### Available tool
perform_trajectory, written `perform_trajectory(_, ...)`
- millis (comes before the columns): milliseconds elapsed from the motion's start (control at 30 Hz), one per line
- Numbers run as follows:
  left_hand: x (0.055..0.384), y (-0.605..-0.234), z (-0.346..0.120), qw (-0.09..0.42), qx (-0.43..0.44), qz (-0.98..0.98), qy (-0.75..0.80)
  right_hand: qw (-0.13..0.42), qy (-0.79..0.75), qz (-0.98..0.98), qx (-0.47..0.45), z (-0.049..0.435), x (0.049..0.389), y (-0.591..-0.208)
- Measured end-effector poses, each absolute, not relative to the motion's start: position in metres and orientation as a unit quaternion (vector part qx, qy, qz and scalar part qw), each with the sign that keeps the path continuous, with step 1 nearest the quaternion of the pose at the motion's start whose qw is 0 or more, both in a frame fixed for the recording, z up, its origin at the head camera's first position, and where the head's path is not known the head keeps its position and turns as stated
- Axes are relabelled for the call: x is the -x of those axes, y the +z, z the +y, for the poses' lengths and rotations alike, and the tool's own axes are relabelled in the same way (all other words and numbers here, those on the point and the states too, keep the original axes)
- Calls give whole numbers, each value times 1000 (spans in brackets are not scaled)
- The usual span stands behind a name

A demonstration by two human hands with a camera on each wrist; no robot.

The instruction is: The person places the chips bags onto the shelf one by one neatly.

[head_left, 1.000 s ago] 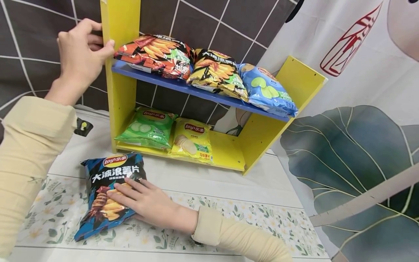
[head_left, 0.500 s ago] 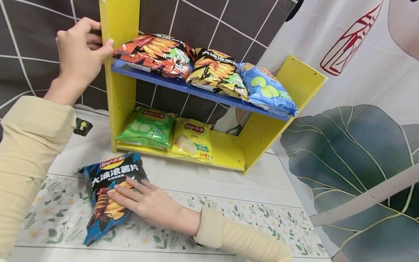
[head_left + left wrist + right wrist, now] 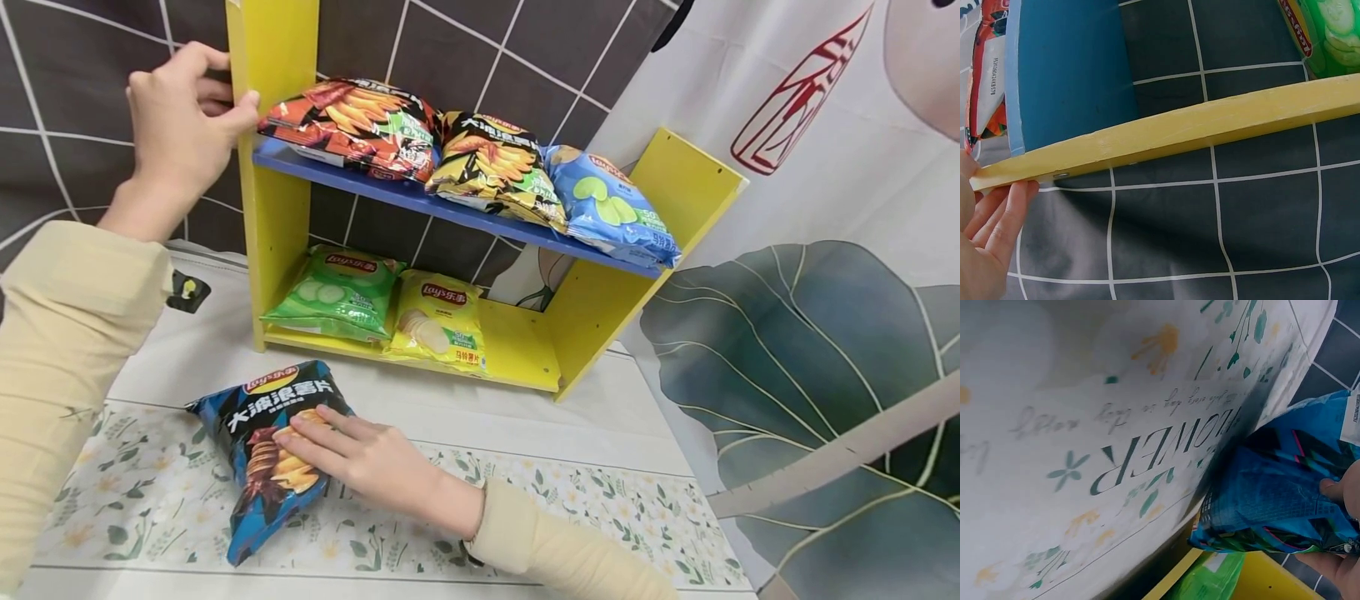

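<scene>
My left hand (image 3: 180, 121) pinches the left side panel of the yellow shelf (image 3: 279, 208), thumb on the front edge and fingers behind. In the left wrist view, the fingers (image 3: 1004, 222) lie against the panel's outer face. Below the shelf, my right hand (image 3: 382, 462) holds a blue-and-black bag of chips (image 3: 262, 425), fingers spread over its printed front. The right wrist view shows the thumb (image 3: 1333, 489) on the bag's back (image 3: 1272, 494). The bag is tilted, its top toward the shelf; part of its right side is hidden by the hand.
Red (image 3: 352, 129), black-and-gold (image 3: 498, 171) and light blue (image 3: 615, 204) chip bags lie on the blue upper board (image 3: 450, 208). Green (image 3: 337, 292) and yellow (image 3: 438, 321) bags stand below, left of a bare stretch of the lower board (image 3: 521, 346). A floral cloth (image 3: 600, 508) covers the table.
The right hand has moved slightly right with the blue-and-black chip bag, whose bottom end has swung to the right. The left hand stays on the shelf panel.
</scene>
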State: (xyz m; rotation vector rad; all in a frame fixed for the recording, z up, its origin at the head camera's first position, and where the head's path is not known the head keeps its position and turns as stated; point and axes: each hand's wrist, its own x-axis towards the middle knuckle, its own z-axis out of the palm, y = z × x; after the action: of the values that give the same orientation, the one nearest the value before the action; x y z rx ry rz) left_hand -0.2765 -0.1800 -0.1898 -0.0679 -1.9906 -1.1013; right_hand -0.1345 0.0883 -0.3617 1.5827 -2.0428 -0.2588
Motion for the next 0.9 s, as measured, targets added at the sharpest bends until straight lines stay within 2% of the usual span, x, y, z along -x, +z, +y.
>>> perform_trajectory(133,277,-190,-180,421,28,-794,-438,294,-91,-750,-585,95,134,-361)
perform_trajectory(467,277,-190,-180,417,28,-794,-442,292,-67,-747,-594,125,131,-361)
perform_trajectory(900,278,-190,-180,420,26,-792,-443,411,-56,-704,-577,166,147,-350)
